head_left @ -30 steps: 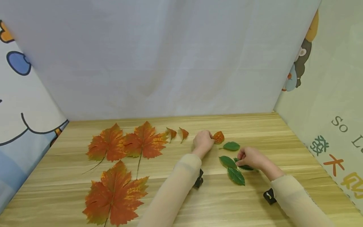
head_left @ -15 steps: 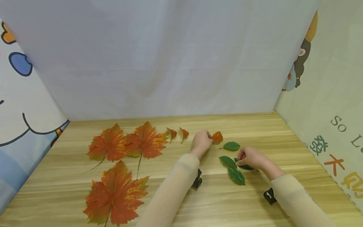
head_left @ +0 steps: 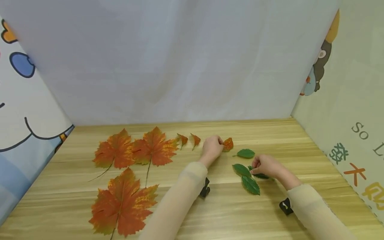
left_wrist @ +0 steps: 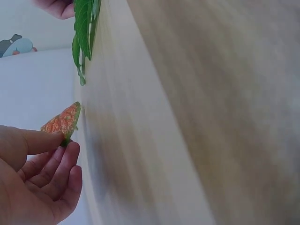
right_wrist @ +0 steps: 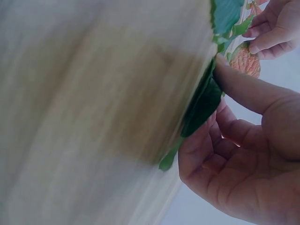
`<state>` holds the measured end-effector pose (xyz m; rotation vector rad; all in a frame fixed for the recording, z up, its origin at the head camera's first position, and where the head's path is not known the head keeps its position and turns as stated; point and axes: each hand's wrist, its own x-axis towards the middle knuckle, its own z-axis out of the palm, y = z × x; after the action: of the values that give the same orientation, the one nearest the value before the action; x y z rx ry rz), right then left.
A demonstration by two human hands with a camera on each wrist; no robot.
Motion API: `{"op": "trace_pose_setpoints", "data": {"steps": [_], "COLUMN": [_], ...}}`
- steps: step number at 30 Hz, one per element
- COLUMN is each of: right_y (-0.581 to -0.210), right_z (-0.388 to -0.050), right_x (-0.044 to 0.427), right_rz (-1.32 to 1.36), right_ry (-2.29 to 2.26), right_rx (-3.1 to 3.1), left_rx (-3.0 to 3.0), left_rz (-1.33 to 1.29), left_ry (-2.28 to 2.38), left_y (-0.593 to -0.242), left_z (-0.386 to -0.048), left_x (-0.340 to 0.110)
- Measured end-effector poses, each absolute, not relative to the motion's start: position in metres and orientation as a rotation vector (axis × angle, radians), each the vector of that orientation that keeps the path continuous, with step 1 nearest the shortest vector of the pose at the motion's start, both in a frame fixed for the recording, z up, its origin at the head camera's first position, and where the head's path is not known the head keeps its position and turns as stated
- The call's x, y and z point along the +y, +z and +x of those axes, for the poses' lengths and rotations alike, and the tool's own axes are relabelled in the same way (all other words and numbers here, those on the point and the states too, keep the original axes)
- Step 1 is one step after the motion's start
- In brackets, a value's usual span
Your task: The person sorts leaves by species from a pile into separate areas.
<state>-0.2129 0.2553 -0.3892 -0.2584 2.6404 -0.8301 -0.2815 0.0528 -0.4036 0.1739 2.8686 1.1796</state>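
Between thumb and fingers, my left hand point(head_left: 211, 148) pinches a small orange leaf point(head_left: 228, 144) by its edge, just above the table's far part. The left wrist view shows that orange leaf point(left_wrist: 63, 121) at the thumb tip. My right hand point(head_left: 268, 166) grips a dark green leaf point(right_wrist: 202, 104) at the tabletop, thumb on one side and fingers on the other. Touching or close to it lie two green leaves point(head_left: 250, 185), and another green leaf point(head_left: 245, 153) lies farther back, between the hands. Part of the gripped green leaf is hidden by the fingers.
Three large orange maple leaves point(head_left: 120, 203) with stems lie on the left of the wooden table point(head_left: 228, 220). Two small curled orange leaves point(head_left: 195, 140) are left of my left hand. A pale cloth wall point(head_left: 192, 66) stands behind the table, with printed panels at both sides.
My left hand has shifted slightly left with the small orange leaf in its pinch. The right hand stays in place on the green leaf.
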Motion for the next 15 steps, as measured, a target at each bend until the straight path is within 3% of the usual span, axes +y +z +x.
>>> {"op": "trace_pose_setpoints", "data": {"steps": [15], "right_y": [-0.391], "right_z": [-0.214], "right_x": [0.255], "right_rz": [-0.254], "right_ry": [-0.848], "right_rx": [2.627], "left_rx": [2.944], "left_rz": [0.029], "left_ry": [1.263], "left_y": [-0.404], "left_z": [-0.289], "left_x": [0.034]}}
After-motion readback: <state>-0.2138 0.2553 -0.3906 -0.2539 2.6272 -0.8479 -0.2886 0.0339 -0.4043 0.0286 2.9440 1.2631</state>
